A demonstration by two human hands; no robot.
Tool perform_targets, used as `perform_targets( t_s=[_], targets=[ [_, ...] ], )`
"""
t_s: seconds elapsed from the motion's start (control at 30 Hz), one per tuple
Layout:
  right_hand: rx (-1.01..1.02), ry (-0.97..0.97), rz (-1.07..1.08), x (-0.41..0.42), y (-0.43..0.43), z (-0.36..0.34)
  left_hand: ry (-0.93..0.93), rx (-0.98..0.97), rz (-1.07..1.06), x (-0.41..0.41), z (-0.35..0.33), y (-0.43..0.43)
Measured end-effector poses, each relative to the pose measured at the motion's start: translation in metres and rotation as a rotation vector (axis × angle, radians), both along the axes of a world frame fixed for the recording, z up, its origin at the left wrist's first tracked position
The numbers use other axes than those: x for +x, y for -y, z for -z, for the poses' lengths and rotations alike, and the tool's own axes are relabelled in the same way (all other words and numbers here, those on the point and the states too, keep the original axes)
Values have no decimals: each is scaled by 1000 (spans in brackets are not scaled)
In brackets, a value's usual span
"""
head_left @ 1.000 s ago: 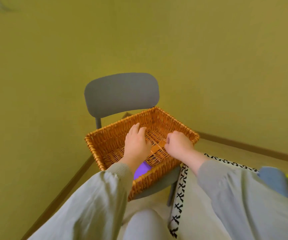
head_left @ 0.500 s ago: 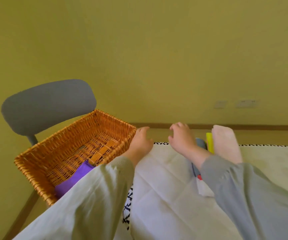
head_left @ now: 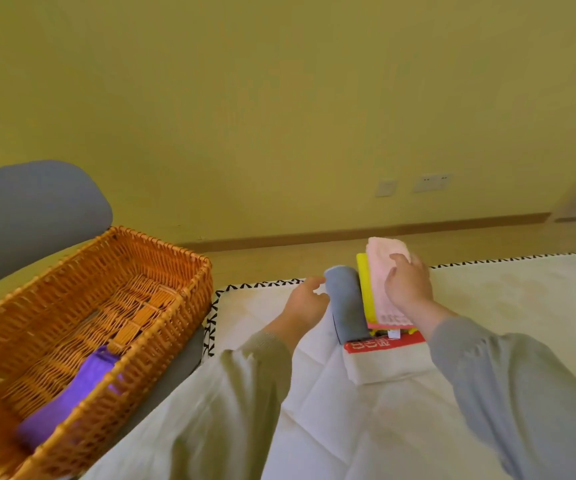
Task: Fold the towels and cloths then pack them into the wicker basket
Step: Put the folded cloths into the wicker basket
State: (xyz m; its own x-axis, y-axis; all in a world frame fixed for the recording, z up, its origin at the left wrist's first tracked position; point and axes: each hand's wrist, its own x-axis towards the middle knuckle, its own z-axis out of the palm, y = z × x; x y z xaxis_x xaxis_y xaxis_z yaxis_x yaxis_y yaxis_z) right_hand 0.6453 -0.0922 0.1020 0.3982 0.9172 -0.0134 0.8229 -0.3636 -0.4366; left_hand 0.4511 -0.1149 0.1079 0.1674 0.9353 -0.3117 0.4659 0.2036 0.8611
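Observation:
The wicker basket (head_left: 189, 292) sits on a grey chair at the left, with a folded purple cloth (head_left: 68, 400) lying along its near side. On the white bedspread, folded cloths stand in a row: a grey one (head_left: 345, 303), a yellow one (head_left: 364, 292), and a pink towel (head_left: 383, 258) on top. My right hand (head_left: 407, 285) rests on the pink towel with fingers laid over it. My left hand (head_left: 305, 299) is beside the grey cloth with its fingers reaching to its left side.
A grey chair (head_left: 26, 209) holds the basket against the yellow wall. A folded cream cloth with a red printed band (head_left: 383, 344) lies under the stack. The bedspread (head_left: 508, 306) has a black-and-white patterned border. Wall sockets (head_left: 432, 183) sit low on the wall.
Both hands left the basket, where the purple cloth stayed, and moved right to the stack of folded cloths. The view swung right with them.

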Motion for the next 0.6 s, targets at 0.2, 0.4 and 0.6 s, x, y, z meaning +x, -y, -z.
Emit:
perform_targets(
  t_s=[0.2, 0.4, 0.6],
  targets=[
    [-193, -572, 282, 30, 5, 21, 39, -142, 81, 36, 29, 3],
    [-228, -820, 312, 41, 1, 36, 180, -286, 88, 66, 24, -3],
    [-262, -725, 280, 49, -10, 39, 274, -365, 67, 92, 32, -8]
  ],
)
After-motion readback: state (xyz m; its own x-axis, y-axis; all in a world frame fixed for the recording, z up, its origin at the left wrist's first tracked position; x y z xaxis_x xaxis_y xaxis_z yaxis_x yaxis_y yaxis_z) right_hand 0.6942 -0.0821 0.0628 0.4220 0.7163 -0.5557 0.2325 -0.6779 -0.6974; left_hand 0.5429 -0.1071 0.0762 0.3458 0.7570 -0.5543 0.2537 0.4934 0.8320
